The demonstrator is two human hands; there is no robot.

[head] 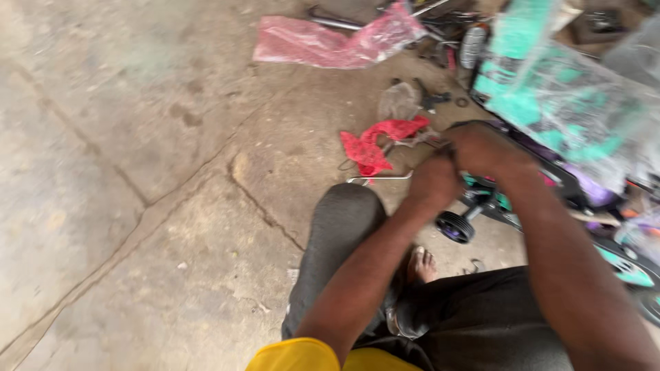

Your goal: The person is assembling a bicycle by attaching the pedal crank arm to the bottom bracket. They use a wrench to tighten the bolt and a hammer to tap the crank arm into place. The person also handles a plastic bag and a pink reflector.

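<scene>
I sit on a concrete floor in grey trousers. My left hand [434,180] and my right hand [485,148] are closed together on something small above a child's bicycle [574,182], whose frame is teal, purple and black. What they grip is blurred and hidden by the fingers. A small black training wheel [454,227] hangs just below my left hand. A thin metal rod [378,178] lies on the floor to the left of my left hand.
A red rag [375,144] lies beyond my knee. Pink plastic wrap [333,42] and metal tools are at the back. Clear plastic wrap with teal patches [564,96] covers the bicycle's top. My bare foot [421,264] rests beneath the wheel. Cracked concrete spreads left.
</scene>
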